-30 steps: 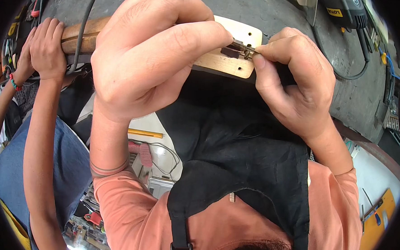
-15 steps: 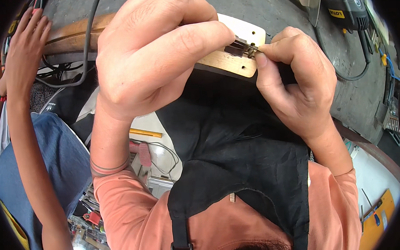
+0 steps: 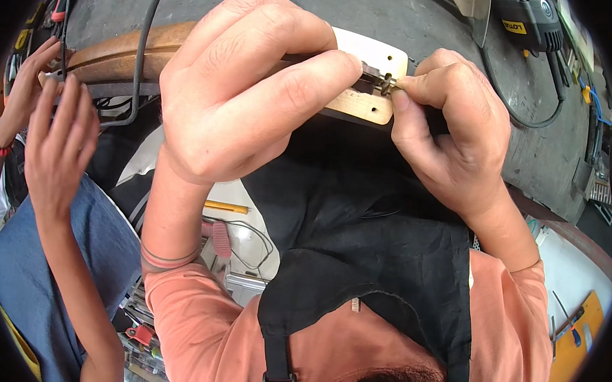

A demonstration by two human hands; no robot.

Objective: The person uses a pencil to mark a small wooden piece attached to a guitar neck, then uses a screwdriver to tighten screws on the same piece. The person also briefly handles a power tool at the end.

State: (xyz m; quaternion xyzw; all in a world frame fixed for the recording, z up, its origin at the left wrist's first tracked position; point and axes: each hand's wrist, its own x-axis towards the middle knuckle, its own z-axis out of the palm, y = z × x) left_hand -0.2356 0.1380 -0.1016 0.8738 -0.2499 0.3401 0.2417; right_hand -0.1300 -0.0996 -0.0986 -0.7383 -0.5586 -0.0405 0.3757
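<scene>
A pale wooden block with rounded corners, small drilled holes and a central slot lies at the top centre, under both hands. A small brass-coloured metal part sits at the slot's right end. My left hand is closed over the block, thumb and forefinger pinched on a small dark piece in the slot; most of that piece is hidden. From the right, my right hand pinches thumb and forefinger at the metal part. What lies between those fingertips is too small to name.
A long brown wooden piece and a black cable are at the upper left, beside a co-worker's hands. On the grey bench, a black power tool stands at the upper right. A black apron hangs below the block.
My left hand has shifted slightly right and down, still pinching. My right hand has moved barely. The co-worker's near hand has come down and right, away from the items at the upper left.
</scene>
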